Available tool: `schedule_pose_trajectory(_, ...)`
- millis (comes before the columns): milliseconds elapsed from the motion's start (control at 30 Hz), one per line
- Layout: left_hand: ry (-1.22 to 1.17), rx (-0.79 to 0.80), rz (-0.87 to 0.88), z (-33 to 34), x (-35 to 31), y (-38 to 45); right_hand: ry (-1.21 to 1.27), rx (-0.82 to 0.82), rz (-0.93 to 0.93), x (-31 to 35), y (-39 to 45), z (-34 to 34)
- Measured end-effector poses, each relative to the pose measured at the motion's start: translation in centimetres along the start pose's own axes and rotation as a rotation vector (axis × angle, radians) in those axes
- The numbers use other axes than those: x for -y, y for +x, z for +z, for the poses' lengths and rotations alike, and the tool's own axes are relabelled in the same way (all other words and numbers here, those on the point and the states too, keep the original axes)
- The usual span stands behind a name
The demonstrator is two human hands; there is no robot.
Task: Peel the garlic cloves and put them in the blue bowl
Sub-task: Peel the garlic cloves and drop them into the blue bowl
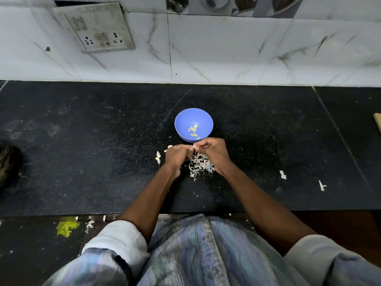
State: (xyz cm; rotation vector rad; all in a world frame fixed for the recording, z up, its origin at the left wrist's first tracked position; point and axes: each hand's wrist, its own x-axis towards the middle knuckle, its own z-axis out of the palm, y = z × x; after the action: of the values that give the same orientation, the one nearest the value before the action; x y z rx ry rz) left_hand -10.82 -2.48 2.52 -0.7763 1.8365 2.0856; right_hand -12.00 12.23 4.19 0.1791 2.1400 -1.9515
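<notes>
At the middle of the black counter (82,141), just on the near side of the blue bowl (185,118), the left hand (177,156) and right hand (212,152) are drawn close together, fingers curled and pinching a small pale garlic clove (193,148) between them; most of it is hidden by the fingers, so how much skin is left on it I cannot tell. The bowl stands at 12 o'clock from the hands, nearly touching the knuckles, with several yellowish peeled cloves (193,130) lying in its bottom. The likeliest slip, I judge, is the clove popping out of the pinch as skin tears away, since a peeled clove is smooth and a little slick; it could drop into the heap of peels (199,164) at 6 o'clock and get lost there. A knuckle could also nudge the bowl, which looks like light, glossy plastic with a rounded base. The skins are thin, dry, papery and curled, so flakes could drift into the bowl. A few unpeeled cloves (158,156) lie at 9 o'clock of the left hand. The counter is hard, speckled stone, and stray white scraps (282,174) lie well off at 3 o'clock.
</notes>
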Motion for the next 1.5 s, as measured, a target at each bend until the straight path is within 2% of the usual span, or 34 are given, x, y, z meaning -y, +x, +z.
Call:
schedule_pose_trajectory(67,-0.118,0.063,-0.120,-0.1,0.5,0.1,-0.034,0.022,-0.001,-0.1,0.3,0.0)
schedule_pose_trajectory(100,-0.103,0.052,-0.091,-0.2,0.7,-0.1,-0.048,0.028,0.053,0.0,0.4,0.1)
schedule_pose_trajectory(133,-0.020,0.005,0.006,-0.3,1.0,-0.2,-0.048,0.025,0.137,0.2,0.4,0.1)
schedule_pose_trajectory(200,0.266,-0.085,0.320,-0.5,1.3,-0.6,0.046,0.024,0.326,0.5,0.4,-0.1)
schedule_pose_trajectory(267,0.520,-0.107,0.589,-0.8,1.1,-0.5,0.169,0.007,0.455,0.9,0.5,-0.3)
schedule_pose_trajectory(333,0.700,-0.108,0.776,-1.3,0.9,-0.3,0.236,-0.018,0.530,1.2,0.6,-0.2)
schedule_pose_trajectory(433,0.901,-0.094,0.978,-1.7,1.2,-0.3,0.325,0.011,0.676,1.6,0.3,0.2)
schedule_pose_trajectory(567,1.013,-0.136,1.118,-1.8,1.3,-0.4,0.520,0.036,0.802,1.5,0.3,0.0)
schedule_pose_trajectory(600,1.004,-0.141,1.110,-1.8,1.4,-0.4,0.538,0.047,0.807,1.3,0.4,0.0)
schedule_pose_trajectory(667,0.849,-0.166,0.946,-1.5,1.6,-0.6,0.477,0.073,0.727,1.0,0.3,0.3)
schedule_pose_trajectory(767,0.445,-0.200,0.501,-0.6,1.5,-0.6,0.190,0.032,0.343,0.1,0.2,0.7)
schedule_pose_trajectory(867,0.049,-0.097,0.134,0.3,0.5,-0.9,0.035,0.038,0.039,-0.6,0.0,0.4)
schedule_pose_trajectory(967,-0.052,-0.032,-0.033,0.4,-0.4,-1.3,0.028,0.043,-0.014,-0.9,0.2,0.0)
schedule_pose_trajectory(1067,-0.012,-0.018,0.066,0.2,0.2,-1.3,0.081,0.039,0.093,-0.7,0.1,-0.1)
schedule_pose_trajectory(1200,0.371,-0.084,0.476,-0.9,1.6,-0.7,0.220,0.024,0.282,-0.6,0.3,-0.3)
schedule_pose_trajectory(1267,0.476,-0.114,0.567,-1.2,2.0,-0.4,0.303,0.026,0.357,-0.6,0.5,-0.6)
schedule_pose_trajectory(1500,0.435,-0.138,0.463,-1.1,2.1,-0.6,0.298,0.039,0.304,-0.8,0.2,-0.6)
